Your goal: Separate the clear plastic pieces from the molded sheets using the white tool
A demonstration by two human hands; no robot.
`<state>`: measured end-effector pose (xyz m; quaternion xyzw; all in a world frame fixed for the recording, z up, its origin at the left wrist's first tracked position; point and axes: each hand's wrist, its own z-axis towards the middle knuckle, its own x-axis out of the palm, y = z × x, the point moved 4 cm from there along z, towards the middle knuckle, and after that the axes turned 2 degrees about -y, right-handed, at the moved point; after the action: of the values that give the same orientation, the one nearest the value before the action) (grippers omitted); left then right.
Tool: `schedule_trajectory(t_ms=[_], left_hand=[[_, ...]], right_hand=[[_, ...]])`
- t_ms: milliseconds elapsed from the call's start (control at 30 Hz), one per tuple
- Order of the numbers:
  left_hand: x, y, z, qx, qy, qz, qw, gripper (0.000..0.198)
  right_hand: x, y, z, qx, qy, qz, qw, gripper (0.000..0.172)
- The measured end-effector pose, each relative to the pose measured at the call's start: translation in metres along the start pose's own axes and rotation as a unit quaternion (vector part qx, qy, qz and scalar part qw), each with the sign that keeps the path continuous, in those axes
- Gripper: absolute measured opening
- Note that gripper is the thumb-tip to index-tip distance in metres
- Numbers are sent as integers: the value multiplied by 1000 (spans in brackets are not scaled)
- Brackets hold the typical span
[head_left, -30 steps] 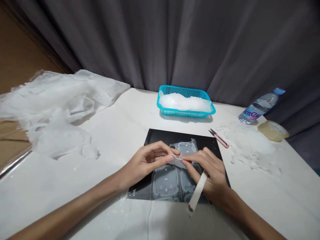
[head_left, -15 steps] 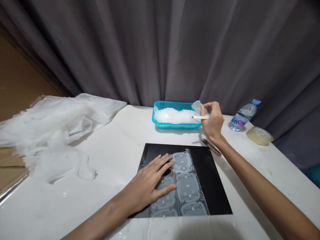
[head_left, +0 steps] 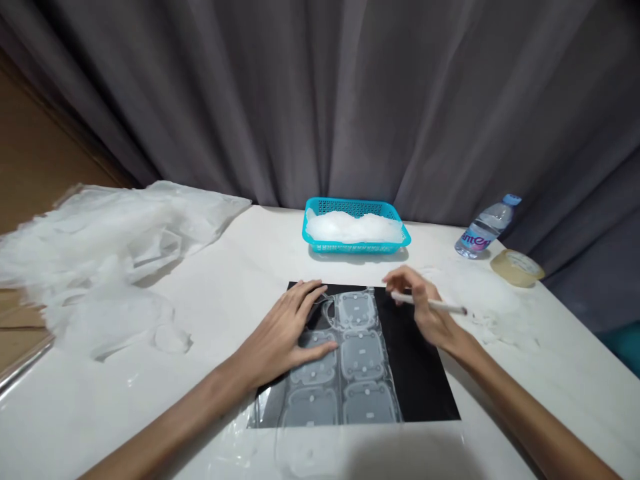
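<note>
My left hand (head_left: 293, 327) lies flat, fingers stretched, on the upper left of a clear plastic sheet (head_left: 363, 357) with rounded, frosted rectangular shapes moulded in rows. One spot beside my fingertips is a gap showing the black mat (head_left: 423, 387) underneath. Over the mat's right side, my right hand (head_left: 425, 310) holds a slim white pen-like tool (head_left: 445, 306) lying across the fingers. A dark tip shows at the tool's right end; its kind I cannot make out. Thumb and forefinger of that hand are slightly blurred and appear to hold nothing else.
A blue basket (head_left: 357, 247) behind the mat holds white translucent pieces (head_left: 350, 228). To the right stand a water bottle (head_left: 484, 230) and a roll of clear tape (head_left: 517, 268). Crumpled translucent plastic (head_left: 115, 247) covers the table's left. A grey curtain (head_left: 280, 100) hangs behind.
My right hand has come from the basket back to the mat, and the frosted piece is gone from its fingers. The plastic sheet and my left hand have shifted slightly left.
</note>
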<state>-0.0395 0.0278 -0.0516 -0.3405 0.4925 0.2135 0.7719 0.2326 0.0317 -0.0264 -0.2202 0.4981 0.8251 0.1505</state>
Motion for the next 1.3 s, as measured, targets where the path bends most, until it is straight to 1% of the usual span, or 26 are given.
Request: schedule_trajectory(t_ms=[33,67,100,167,233,300,367,433,500,567,633,767,833,900,967,1033,1100,1167,1233,1267,1300], left_hand=[[-3,-8,1,13,-18,-7,1000,65],[-4,-17,2,25,-26,-18,999,51],[-4,-27,4,34,-24,-32,999,42],[2,-42,9,32,7,-63,997,43],[11,-50,15,18,32,-81,996,50],[19,-49,21,6,42,-87,995,53],[26,-45,25,4,50,-89,995,56],[30,-42,25,13,61,-91,994,59],[29,-43,24,26,69,-90,993,60],[26,-44,24,39,72,-91,992,55],[21,-42,29,34,71,-99,992,50],[14,-23,47,-38,74,-153,985,56],[15,-13,56,-78,117,-198,970,54],[15,-7,61,-106,183,-242,947,48],[11,-5,64,-107,237,-276,925,44],[1,-8,68,-70,246,-298,920,37],[-8,-13,70,-16,235,-326,915,28],[-11,-18,69,12,240,-371,897,24],[-7,-21,67,-3,259,-408,876,27],[-4,-21,66,-15,262,-412,872,29],[-2,-21,66,-23,256,-408,876,32]], right_hand=[[6,1,-13,33,49,40,997,64],[11,2,-22,58,81,55,994,55],[16,2,-28,74,101,62,990,45],[21,3,-32,92,119,71,986,28],[24,2,-29,97,130,90,983,18],[26,2,-27,87,144,99,981,16],[26,3,-26,60,147,89,983,13],[24,6,-27,32,148,72,986,10],[20,8,-30,20,153,52,987,7],[15,8,-31,26,158,29,987,6],[9,8,-33,48,171,16,984,6],[1,6,-35,91,231,9,969,11],[-1,8,-36,91,252,-2,963,10],[-2,10,-37,82,263,-12,961,8],[-3,13,-37,78,268,-17,960,7],[-3,14,-38,80,276,-14,958,7],[-2,16,-38,80,289,-1,954,7],[-1,18,-39,75,301,14,951,9],[-1,20,-38,69,303,17,950,10],[-1,21,-38,67,302,15,951,9],[-1,21,-38,67,301,12,951,9]])
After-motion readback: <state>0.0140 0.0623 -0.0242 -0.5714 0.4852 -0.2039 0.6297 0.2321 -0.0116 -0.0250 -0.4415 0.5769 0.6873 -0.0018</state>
